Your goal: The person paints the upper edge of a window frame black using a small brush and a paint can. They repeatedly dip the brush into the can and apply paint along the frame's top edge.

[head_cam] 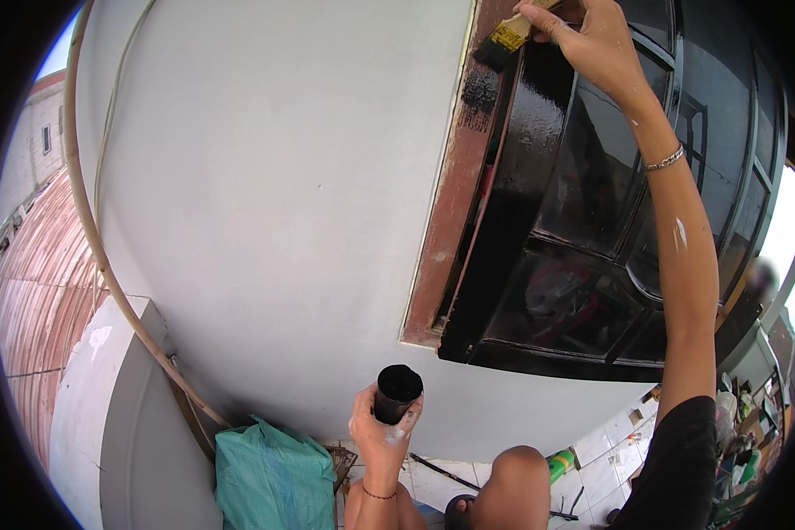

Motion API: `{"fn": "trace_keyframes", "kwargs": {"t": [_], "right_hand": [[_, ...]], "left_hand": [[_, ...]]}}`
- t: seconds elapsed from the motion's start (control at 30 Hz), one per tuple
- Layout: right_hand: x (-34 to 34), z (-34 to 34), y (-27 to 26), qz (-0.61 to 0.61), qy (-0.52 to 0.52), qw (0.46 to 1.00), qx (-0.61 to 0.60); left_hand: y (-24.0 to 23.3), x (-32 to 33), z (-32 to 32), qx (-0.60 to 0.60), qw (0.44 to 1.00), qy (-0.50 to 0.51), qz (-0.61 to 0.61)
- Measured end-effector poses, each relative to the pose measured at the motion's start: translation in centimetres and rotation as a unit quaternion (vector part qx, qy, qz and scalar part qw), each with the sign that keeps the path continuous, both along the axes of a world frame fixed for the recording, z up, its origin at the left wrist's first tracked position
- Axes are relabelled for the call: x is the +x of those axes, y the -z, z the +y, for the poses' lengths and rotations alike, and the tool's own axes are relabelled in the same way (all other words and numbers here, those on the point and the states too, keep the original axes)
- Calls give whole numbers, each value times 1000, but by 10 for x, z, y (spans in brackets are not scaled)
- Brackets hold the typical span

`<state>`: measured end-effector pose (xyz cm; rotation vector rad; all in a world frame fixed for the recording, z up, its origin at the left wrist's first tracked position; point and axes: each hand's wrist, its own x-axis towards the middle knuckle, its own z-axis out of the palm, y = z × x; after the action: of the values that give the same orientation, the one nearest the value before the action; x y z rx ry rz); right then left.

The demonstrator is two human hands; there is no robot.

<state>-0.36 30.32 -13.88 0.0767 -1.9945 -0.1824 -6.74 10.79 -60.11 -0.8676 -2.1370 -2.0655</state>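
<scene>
My right hand (pixel 589 46) grips a flat paintbrush (pixel 507 38) by its wooden handle, at the top of the view. Its dark, wet-looking bristles are at the reddish-brown window frame (pixel 437 232), just above a patch of black paint (pixel 480 96). Whether they touch the wood I cannot tell. Beside the frame stands a glossy black window sash (pixel 503 192) with glass panes, slightly ajar. Low in the middle, my left hand (pixel 381 430) holds a small black cup (pixel 397 391) upright, dark inside. White smears mark both hands.
A pale wall (pixel 271 199) spans the middle. A long curved pole (pixel 106 271) leans at left, above a green woven sack (pixel 271 470). Mixed clutter (pixel 748 430) lies at lower right on the tiled floor (pixel 596 450), near a green bottle (pixel 560 465). A blurred person (pixel 745 311) is at far right.
</scene>
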Motion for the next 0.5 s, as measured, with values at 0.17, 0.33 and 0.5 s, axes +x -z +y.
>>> {"fn": "trace_keyframes", "kwargs": {"t": [0.17,0.33,0.5], "right_hand": [[-15,28,45,-160,-15,987,-26],[-11,34,7,-36,77,989,122],[-5,27,17,-40,-41,998,19]], "left_hand": [[3,-2,-5,-5,1000,-23,5],[-3,4,1,3,1000,-2,5],[-2,2,-3,5,1000,2,-4]]}}
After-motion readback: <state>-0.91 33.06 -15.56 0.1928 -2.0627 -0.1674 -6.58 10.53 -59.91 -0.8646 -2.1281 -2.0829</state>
